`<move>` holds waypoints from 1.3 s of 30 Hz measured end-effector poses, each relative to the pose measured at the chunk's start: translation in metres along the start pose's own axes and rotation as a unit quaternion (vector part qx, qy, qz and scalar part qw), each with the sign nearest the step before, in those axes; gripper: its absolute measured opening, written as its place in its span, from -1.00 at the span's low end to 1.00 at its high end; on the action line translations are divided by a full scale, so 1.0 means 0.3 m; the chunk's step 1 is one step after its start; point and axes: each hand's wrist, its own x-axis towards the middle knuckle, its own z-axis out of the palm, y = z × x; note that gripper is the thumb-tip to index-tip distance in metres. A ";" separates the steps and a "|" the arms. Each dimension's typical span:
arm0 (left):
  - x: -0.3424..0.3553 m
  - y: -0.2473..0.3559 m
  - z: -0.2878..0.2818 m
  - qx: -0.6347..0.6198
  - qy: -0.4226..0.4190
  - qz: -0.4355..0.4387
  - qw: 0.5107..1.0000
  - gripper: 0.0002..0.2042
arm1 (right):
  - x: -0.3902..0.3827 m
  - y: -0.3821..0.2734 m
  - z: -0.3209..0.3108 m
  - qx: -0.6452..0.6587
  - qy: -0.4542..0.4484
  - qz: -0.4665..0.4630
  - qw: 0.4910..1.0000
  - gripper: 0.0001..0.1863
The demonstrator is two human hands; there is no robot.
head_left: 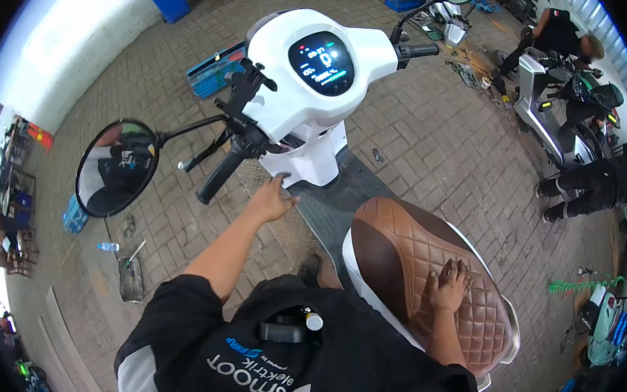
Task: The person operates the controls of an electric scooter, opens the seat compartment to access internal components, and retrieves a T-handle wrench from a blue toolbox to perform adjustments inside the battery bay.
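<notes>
A white electric scooter (313, 159) stands in front of me, its round display (322, 62) lit. My left hand (272, 201) is at the lower left edge of its white front panel, below the left handlebar grip (221, 177). Its fingers are apart, with nothing visible in them; whether the fingertips touch the panel I cannot tell. On the quilted brown seat (406, 240), my right hand (450, 284) lies flat with fingers spread, holding nothing.
A round mirror (118, 168) juts out left of the handlebar. Blue toolbox (216, 70) stands beyond it on the brick paving. A bottle (108, 247) and grey tray (131, 279) lie at left. People (554, 38) work around another scooter (548, 119) at right.
</notes>
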 end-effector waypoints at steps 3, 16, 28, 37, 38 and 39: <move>0.094 0.033 0.008 0.045 0.067 -0.046 0.996 -0.16 | -0.046 0.028 -0.024 -0.015 -0.011 0.004 1.000 -0.25; 0.359 0.055 -0.061 0.019 0.048 -0.134 0.990 -0.13 | -0.005 -0.020 -0.008 -0.016 0.006 0.022 1.000 -0.25; 0.415 -0.176 -0.023 0.246 -0.044 -0.012 0.968 -0.06 | 0.044 -0.046 -0.053 0.007 0.047 -0.018 0.999 -0.26; 0.160 0.068 -0.086 0.176 0.062 -0.024 0.982 -0.01 | -0.007 -0.018 -0.017 0.022 0.026 0.046 0.998 -0.24; 0.092 0.052 -0.082 0.145 0.070 0.019 0.987 -0.02 | -0.003 -0.014 -0.017 0.024 0.030 0.042 0.998 -0.24; 0.021 0.042 -0.076 0.113 0.078 0.061 0.989 -0.04 | 0.000 -0.008 -0.018 0.025 0.033 0.038 0.998 -0.24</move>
